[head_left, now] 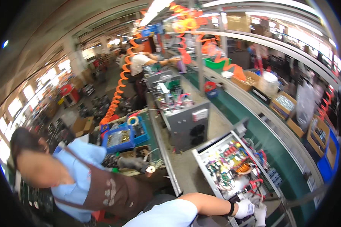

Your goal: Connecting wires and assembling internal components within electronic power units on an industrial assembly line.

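Note:
My left hand (244,208), in a white glove with a black band at the wrist, reaches over the near end of an open metal chassis (203,163). Its fingers look curled, but what they hold is hidden. Beside it on the right is my right hand (260,215), also white-gloved, its fingers smeared and partly cut off from sight. Red and black wires (256,184) lie just beyond both hands. Inside the chassis sit green circuit boards (224,165), red parts (231,150) and a copper-coloured coil (243,168).
Beyond stands a grey cabinet (187,126) with electronics on top. A co-worker in a brown apron (115,195) stands close on my left, a gloved hand (134,164) near a white roll (150,169). Blue bins (118,139) lie behind. A green conveyor belt (250,123) runs along the right, with boxes past it.

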`<control>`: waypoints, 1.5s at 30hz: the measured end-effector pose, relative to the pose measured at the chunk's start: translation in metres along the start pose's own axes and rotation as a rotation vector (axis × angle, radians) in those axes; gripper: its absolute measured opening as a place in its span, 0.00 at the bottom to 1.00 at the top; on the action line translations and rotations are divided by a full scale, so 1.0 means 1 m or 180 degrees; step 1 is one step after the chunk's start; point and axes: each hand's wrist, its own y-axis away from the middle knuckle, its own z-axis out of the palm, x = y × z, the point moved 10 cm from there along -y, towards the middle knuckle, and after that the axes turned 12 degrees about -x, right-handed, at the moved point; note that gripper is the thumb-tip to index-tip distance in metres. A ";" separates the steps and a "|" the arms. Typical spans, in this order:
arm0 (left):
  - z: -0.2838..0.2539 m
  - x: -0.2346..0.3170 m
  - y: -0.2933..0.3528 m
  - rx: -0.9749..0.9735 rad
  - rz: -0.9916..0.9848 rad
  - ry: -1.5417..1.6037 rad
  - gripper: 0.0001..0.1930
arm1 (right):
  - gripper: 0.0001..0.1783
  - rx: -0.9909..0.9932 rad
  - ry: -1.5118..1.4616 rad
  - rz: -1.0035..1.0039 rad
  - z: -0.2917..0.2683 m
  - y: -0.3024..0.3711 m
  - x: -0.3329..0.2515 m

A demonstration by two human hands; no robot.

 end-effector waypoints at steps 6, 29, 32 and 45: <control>-0.011 -0.015 -0.009 -0.0183 0.0371 0.0153 0.15 | 0.12 -0.0309 -0.0903 0.0011 0.012 0.002 -0.007; -0.002 0.010 -0.034 -0.3745 0.0777 0.0118 0.12 | 0.15 -0.0094 -0.0482 0.0583 0.001 0.006 -0.001; 0.000 -0.001 -0.029 -0.3630 0.0564 0.0159 0.11 | 0.20 -0.0131 -0.0685 0.0556 0.001 0.011 -0.002; -0.017 -0.010 -0.029 -0.2789 0.0896 0.0213 0.06 | 0.14 -0.0681 -0.0366 0.0169 0.010 0.009 -0.021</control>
